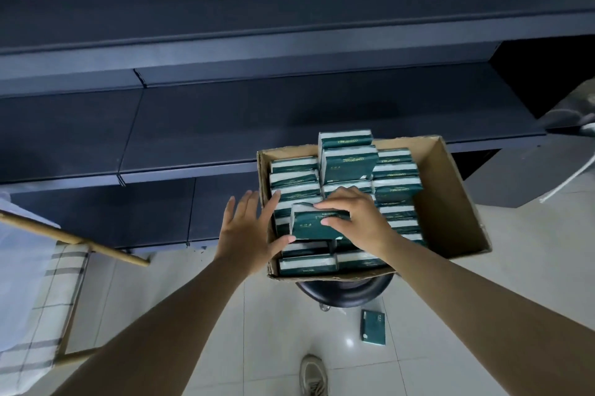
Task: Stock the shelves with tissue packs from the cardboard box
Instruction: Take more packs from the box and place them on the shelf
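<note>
A cardboard box [450,202] sits on a round black stool, filled with several dark green and white tissue packs. My right hand [357,218] grips the top of one tissue pack [310,228], which is lifted a little above the others at the box's left side. My left hand [249,228] is spread open at the box's left wall, its thumb touching the lower left corner of that pack. Dark shelves [225,125] run across the view behind the box, bare of packs.
One tissue pack [373,327] lies on the tiled floor below the stool [344,294]. My shoe [314,374] shows at the bottom. A wooden-framed rack with checked cloth [42,283] stands at the left. A white pole leans at the far right.
</note>
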The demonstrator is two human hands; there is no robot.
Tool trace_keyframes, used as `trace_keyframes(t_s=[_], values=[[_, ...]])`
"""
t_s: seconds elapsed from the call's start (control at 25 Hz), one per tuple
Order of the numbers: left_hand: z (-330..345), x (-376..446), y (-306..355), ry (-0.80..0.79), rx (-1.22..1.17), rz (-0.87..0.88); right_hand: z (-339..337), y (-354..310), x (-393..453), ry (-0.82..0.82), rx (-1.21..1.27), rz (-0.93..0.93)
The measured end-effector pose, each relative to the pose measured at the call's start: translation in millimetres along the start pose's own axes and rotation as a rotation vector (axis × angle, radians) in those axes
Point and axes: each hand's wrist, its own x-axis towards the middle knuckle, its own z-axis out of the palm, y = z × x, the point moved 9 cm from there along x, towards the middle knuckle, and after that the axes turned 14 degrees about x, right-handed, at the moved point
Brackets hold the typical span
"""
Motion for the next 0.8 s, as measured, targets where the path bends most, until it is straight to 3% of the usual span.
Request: trace_keyframes(t_s=[0.24, 0.44, 0.8], values=[[-110, -19, 20, 0.202, 0.058, 0.047, -77, -94, -34, 0.03, -0.09, -0.056], [-215, -33, 45, 0.327, 0.008, 0.079, -157, -166, -67, 0.159, -0.216, -0.118], [-368, -11, 127, 0.6, -0.073, 0.085, -321, -222, -88, 0.285, -0.273, -0.239]])
